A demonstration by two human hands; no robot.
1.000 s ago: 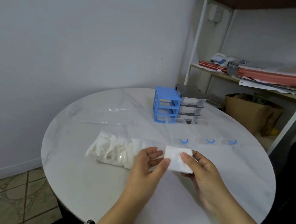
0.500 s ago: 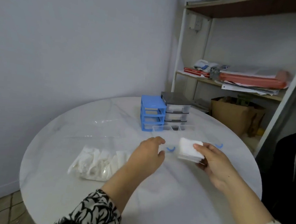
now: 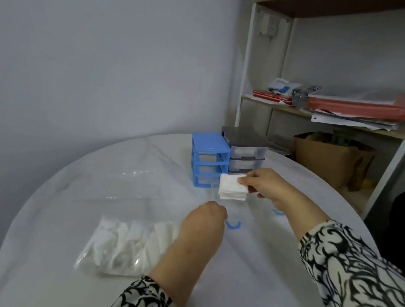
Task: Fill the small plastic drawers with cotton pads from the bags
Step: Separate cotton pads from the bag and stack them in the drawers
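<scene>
Right hand (image 3: 267, 185): raised above the table at about 1 o'clock from the table's middle; a stack of cotton pads (image 3: 232, 187) is pinched between thumb and fingers (image 3: 243, 181).
Stack of cotton pads: white, square, held level in the air, in front of the blue drawer frame (image 3: 208, 162) and above the clear drawers.
Left hand (image 3: 205, 220): seen from the back, low over the table near its middle; the fingers are curled away from the camera, and whether anything is gripped cannot be told.
Bag of cotton pads (image 3: 126, 245): clear plastic, lying flat at about 8 o'clock on the table, partly hidden behind the left wrist.
Empty bag (image 3: 128, 183): clear, lying flat at about 10 o'clock.
Clear drawers (image 3: 232, 225): pulled out and set on the table just beyond the left hand; marked by blue curved handles.
Drawer frames: the blue one and a grey one (image 3: 245, 151) stand side by side at 12 o'clock.
Table (image 3: 283, 274): round, white.
</scene>
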